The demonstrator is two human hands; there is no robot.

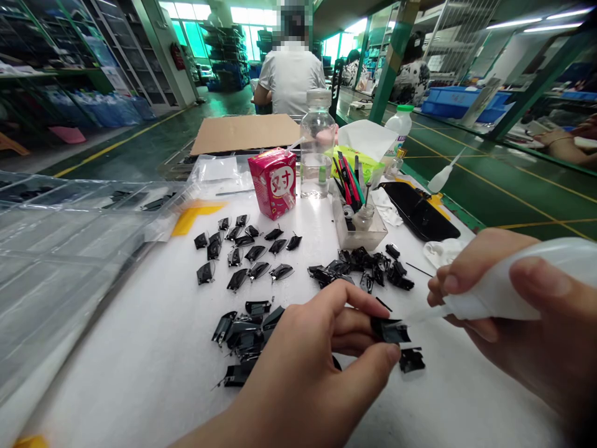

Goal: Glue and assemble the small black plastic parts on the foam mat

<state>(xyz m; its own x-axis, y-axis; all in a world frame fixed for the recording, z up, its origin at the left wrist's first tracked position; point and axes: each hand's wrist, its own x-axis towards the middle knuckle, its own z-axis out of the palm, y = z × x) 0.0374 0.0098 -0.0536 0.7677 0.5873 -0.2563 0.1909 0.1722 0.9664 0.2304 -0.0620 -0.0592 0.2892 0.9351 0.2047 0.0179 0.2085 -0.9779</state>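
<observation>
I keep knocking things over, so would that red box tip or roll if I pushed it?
The red box probably won't roll, since its sides look flat. It might tip if pushed near the top, because it stands upright and fairly tall. Its insides are hidden, so I can't tell its weight.

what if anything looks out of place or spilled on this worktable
No spill is evident. The pink drink carton seems out of place: it stands on the white work surface close to loose black parts, a drink among workpieces.
</observation>
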